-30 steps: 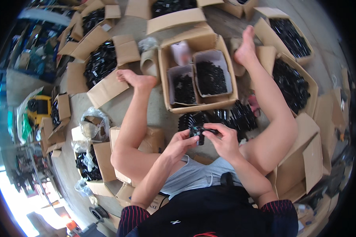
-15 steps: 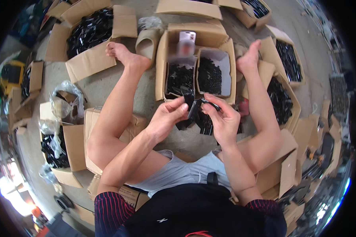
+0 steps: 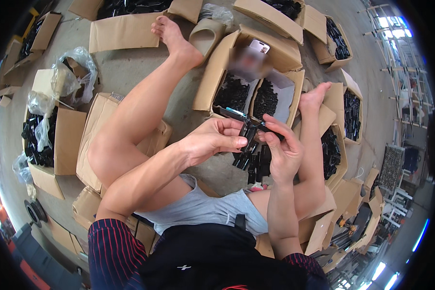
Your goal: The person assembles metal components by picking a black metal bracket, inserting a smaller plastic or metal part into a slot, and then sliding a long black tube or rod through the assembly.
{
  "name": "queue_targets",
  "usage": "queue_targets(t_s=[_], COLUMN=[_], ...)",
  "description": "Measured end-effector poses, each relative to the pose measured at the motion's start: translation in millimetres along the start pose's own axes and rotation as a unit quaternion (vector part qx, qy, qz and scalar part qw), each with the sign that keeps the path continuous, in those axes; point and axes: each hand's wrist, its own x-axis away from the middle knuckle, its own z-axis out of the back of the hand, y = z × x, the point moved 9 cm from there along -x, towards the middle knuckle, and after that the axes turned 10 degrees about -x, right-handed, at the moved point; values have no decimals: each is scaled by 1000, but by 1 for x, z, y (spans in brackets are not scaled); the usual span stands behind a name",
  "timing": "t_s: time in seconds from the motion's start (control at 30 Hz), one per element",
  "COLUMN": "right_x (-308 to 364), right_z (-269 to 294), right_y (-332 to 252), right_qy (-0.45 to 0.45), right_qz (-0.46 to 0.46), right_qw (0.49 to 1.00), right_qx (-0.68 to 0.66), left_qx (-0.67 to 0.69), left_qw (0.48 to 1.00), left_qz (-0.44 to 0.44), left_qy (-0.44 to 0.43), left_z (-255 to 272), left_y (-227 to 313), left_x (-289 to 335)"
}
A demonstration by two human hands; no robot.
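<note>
My left hand (image 3: 215,141) pinches a black plastic strip-like part (image 3: 248,133) between thumb and fingers. Closed on another slim black part (image 3: 264,126), my right hand (image 3: 283,151) meets it at the same spot. The two parts touch or overlap; how they join cannot be made out. Just beyond the hands stands an open cardboard box (image 3: 211,92) with two grey-lined compartments. Small black pieces (image 3: 231,92) lie in the left one and more small black pieces (image 3: 266,100) in the right one. Below my hands, several black strips (image 3: 259,165) lie on the floor between my legs.
A phone (image 3: 259,46) leans inside the box's far end. Cardboard boxes of black parts stand all around, including a left box (image 3: 70,140) with clear plastic bags (image 3: 75,79) and a right box (image 3: 340,166). A beige slipper (image 3: 205,37) sits beside my left foot.
The view has turned, so the box now appears tilted and farther right. My hands still hold black parts, whose angle has changed; a bright bluish glint shows along one of them.
</note>
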Motion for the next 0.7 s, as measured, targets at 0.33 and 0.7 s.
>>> queue_targets(t_s=[0.33,0.7], right_x=[-3,-9], right_z=[-5,-10], right_y=[1,12], right_qy=[8,-13], right_qz=[3,-14], right_qw=[1000,1000], right_qx=[-8,-6], left_qx=[-20,-46], left_qw=[999,996], left_qz=[-4,-19], left_qy=[43,75], left_z=[2,10], left_y=[8,15], left_x=[7,13])
